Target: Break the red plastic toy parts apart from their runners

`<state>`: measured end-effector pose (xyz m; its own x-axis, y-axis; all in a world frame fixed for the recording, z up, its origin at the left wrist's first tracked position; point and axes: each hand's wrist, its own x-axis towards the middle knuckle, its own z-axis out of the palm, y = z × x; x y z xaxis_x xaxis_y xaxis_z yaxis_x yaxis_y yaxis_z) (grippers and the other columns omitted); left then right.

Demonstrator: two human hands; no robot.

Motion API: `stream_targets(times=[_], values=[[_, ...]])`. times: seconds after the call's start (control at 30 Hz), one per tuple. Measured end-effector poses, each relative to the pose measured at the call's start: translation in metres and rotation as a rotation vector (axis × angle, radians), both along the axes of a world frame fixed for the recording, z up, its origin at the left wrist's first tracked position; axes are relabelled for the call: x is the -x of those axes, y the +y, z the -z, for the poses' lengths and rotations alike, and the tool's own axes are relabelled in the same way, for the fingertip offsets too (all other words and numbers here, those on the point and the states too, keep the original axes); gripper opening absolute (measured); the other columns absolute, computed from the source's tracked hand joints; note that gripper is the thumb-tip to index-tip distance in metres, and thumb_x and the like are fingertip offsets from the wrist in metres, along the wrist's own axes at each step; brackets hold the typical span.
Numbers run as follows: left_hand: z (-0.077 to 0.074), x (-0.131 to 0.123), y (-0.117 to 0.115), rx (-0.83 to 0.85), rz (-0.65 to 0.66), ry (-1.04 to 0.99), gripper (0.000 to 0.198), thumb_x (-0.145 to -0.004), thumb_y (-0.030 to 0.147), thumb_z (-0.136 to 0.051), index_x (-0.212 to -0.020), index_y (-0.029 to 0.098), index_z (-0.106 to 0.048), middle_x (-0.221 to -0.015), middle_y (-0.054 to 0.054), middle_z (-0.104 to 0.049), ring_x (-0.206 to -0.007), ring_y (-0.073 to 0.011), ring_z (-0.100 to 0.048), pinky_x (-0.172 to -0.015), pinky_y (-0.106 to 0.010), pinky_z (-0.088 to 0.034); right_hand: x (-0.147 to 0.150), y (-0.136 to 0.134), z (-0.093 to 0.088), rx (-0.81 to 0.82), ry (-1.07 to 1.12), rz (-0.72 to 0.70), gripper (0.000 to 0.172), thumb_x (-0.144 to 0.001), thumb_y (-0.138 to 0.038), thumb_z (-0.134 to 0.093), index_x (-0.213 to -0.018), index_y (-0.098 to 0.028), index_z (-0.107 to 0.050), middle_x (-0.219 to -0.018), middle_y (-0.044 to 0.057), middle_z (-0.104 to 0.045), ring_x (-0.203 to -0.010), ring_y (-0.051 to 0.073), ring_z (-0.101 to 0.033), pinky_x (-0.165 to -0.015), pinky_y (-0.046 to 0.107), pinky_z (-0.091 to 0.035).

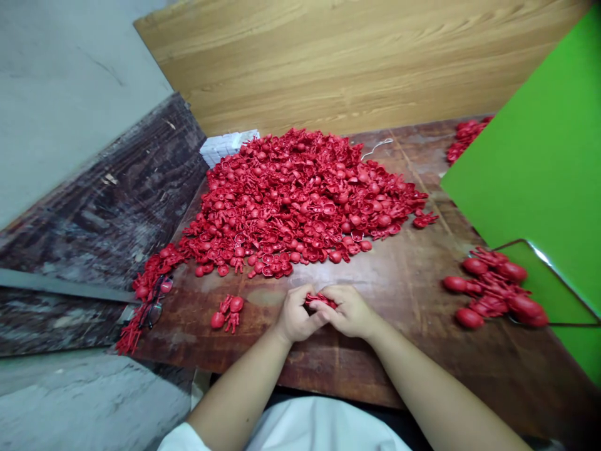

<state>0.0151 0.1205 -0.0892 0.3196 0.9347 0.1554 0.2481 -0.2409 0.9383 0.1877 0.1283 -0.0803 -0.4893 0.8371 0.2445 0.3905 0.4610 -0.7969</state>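
Note:
Close to the table's front edge, my left hand [298, 316] and my right hand [348, 311] meet, both closed around a red plastic figure part [320, 300]. Fingers cover most of it, so its exact shape is hidden. Left of my hands lie a few small red figures [230, 312] with round heads and thin limbs. Beyond my hands rises a large heap of red plastic figure parts [300, 194], with hollow half-shells among them.
The brown wooden table [399, 275] ends at a wood-grain panel [352, 62]. A stack of white blocks or paper [228, 145] stands behind the heap. Eyeglasses [153, 311] lie at left. More figures [498, 288] sit beside a green board [539, 169] with a metal frame [558, 275].

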Motion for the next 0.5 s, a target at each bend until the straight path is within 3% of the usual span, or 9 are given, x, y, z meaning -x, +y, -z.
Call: stream_targets(times=[0.17,0.33,0.5], values=[[0.000,-0.006,-0.001,-0.060,-0.111,0.197,0.048,-0.083,0.055,-0.064,-0.061,0.020,-0.039,-0.058,0.005,-0.037,-0.056,-0.0100,-0.036,-0.056,-0.025,-0.028,-0.007,0.007,0.003,0.130,0.045,-0.081,0.030,-0.096,-0.035,-0.053,-0.072,-0.018,-0.060,-0.062,-0.001,-0.056,-0.057,0.013,-0.047,-0.059,0.026,-0.037],[0.000,-0.006,-0.002,-0.043,-0.091,0.190,0.048,-0.076,0.053,-0.070,-0.061,0.020,-0.039,-0.057,0.006,-0.036,-0.054,-0.0090,-0.034,-0.054,-0.024,-0.027,-0.013,0.011,0.002,0.215,0.089,-0.176,0.031,-0.093,-0.037,-0.058,-0.071,-0.016,-0.064,-0.058,-0.004,-0.048,-0.055,0.011,-0.040,-0.055,0.024,-0.034],[0.000,-0.005,-0.004,-0.083,-0.034,0.234,0.055,-0.065,0.058,-0.078,-0.063,0.020,-0.038,-0.059,0.006,-0.036,-0.056,-0.0087,-0.033,-0.055,-0.024,-0.026,-0.020,0.016,0.003,0.517,0.182,-0.277,0.036,-0.081,-0.047,-0.074,-0.072,-0.013,-0.075,-0.054,-0.004,-0.050,-0.050,0.008,-0.039,-0.049,0.022,-0.032]])
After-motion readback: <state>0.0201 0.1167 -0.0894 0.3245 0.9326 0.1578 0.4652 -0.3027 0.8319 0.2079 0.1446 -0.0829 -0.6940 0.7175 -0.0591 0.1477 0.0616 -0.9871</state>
